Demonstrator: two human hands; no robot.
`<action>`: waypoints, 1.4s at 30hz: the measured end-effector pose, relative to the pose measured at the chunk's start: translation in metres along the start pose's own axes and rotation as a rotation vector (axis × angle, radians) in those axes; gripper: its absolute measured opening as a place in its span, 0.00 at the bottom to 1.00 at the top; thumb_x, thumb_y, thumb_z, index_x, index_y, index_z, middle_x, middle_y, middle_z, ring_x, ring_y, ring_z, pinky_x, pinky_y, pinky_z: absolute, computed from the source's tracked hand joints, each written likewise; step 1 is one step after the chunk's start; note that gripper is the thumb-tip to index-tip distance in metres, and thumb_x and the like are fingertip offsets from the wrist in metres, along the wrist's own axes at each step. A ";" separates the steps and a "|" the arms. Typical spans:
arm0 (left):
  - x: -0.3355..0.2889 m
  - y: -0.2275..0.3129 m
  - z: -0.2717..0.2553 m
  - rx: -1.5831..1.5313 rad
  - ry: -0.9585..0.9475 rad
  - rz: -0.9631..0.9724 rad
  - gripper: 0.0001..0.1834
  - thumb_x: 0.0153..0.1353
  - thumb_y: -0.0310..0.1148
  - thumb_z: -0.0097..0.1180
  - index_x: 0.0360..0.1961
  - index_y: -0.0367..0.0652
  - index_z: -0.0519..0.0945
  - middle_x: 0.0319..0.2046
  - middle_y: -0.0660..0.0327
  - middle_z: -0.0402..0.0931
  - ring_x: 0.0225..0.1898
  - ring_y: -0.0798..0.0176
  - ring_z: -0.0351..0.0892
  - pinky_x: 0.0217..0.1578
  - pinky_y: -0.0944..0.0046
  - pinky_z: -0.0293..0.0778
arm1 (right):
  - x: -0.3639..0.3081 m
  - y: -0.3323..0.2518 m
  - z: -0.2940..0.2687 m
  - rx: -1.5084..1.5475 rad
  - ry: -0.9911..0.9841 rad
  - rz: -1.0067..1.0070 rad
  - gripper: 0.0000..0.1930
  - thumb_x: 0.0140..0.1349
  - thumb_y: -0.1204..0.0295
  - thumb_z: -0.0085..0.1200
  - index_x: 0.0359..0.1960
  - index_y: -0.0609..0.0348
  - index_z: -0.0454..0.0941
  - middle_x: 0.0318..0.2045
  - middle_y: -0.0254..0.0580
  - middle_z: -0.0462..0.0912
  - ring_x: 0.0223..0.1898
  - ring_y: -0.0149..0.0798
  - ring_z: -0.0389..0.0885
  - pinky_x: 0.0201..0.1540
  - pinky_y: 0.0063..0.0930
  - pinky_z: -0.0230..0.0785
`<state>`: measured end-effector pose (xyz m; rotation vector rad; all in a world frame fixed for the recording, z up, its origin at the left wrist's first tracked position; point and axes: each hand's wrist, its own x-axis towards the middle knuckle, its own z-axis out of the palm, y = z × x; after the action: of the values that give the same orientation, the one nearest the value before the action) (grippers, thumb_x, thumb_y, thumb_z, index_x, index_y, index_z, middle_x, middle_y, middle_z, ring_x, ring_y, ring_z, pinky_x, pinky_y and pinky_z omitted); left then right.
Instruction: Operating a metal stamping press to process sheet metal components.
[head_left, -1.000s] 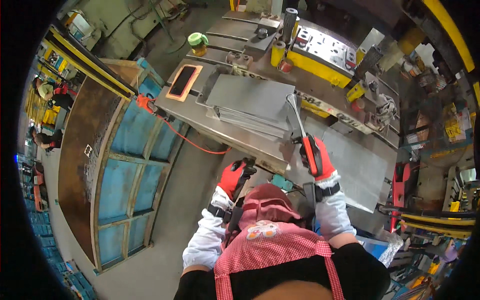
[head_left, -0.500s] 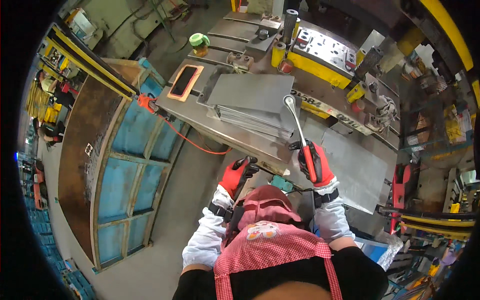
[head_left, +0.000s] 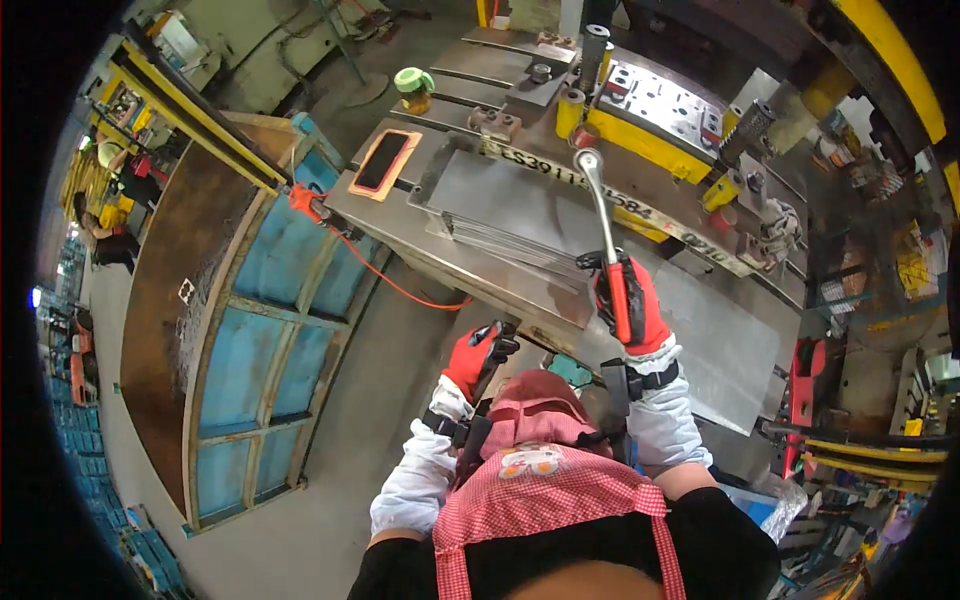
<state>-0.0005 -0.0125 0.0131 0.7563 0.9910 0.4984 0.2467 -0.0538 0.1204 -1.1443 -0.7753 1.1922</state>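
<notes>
On the left of a steel table (head_left: 385, 220) lies a stack of grey metal sheets (head_left: 515, 200). By the stack's right end, a red-handled wrench (head_left: 608, 242) points away from the body, gripped in the closed fingers of the gloved right hand (head_left: 644, 308). The left hand (head_left: 480, 357), near the table's front edge, has curled fingers; whether they hold anything, I cannot tell. Beside the stack lies a phone (head_left: 384, 162).
</notes>
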 end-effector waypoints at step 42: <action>-0.037 -0.042 -0.063 -0.291 0.143 0.036 0.16 0.61 0.37 0.50 0.41 0.34 0.74 0.32 0.55 0.79 0.30 0.62 0.80 0.30 0.67 0.74 | 0.071 0.005 0.124 0.176 -0.235 -0.070 0.20 0.65 0.55 0.37 0.39 0.59 0.73 0.13 0.32 0.70 0.11 0.26 0.66 0.12 0.19 0.57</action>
<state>-0.0719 -0.0437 -0.0198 0.4834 1.0109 0.7188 0.1481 0.0471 0.1429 -0.8359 -0.8615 1.3230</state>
